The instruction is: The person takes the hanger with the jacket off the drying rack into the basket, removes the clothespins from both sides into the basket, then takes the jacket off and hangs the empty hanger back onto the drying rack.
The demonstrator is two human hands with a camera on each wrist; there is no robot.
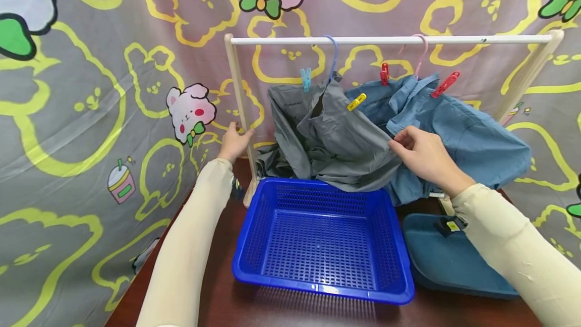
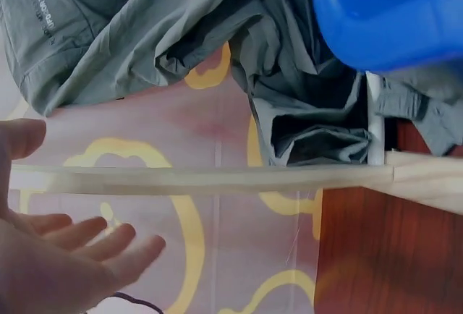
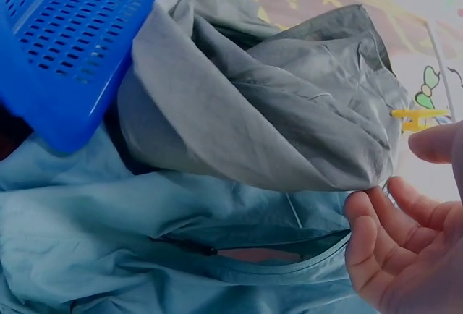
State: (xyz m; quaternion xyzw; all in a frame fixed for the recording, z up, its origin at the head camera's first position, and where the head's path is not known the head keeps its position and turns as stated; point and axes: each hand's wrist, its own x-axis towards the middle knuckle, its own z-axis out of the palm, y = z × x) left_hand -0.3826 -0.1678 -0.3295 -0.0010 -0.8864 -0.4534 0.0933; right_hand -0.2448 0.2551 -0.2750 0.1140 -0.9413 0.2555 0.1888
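A grey garment (image 1: 349, 135) hangs from a blue hanger (image 1: 335, 57), with a light blue clothespin (image 1: 306, 79) and a yellow clothespin (image 1: 356, 102) on its upper part. My right hand (image 1: 424, 158) is at its right edge; in the right wrist view its fingertips (image 3: 365, 209) touch the cloth while the thumb stands apart. Behind that hand, a blue garment (image 1: 472, 130) with a zip hangs from a pink hanger (image 1: 422, 54) and bears two red clothespins (image 1: 446, 84). My left hand (image 1: 235, 143) is beside the rack's left post, holding nothing, fingers spread.
The drying rack (image 1: 390, 40) has a white bar and wooden posts. In front stands a blue perforated basket (image 1: 322, 294), its far rim under the grey garment. To its right lies a teal tub (image 1: 463, 261), partly behind my right forearm. A patterned curtain (image 1: 86, 115) encloses the table.
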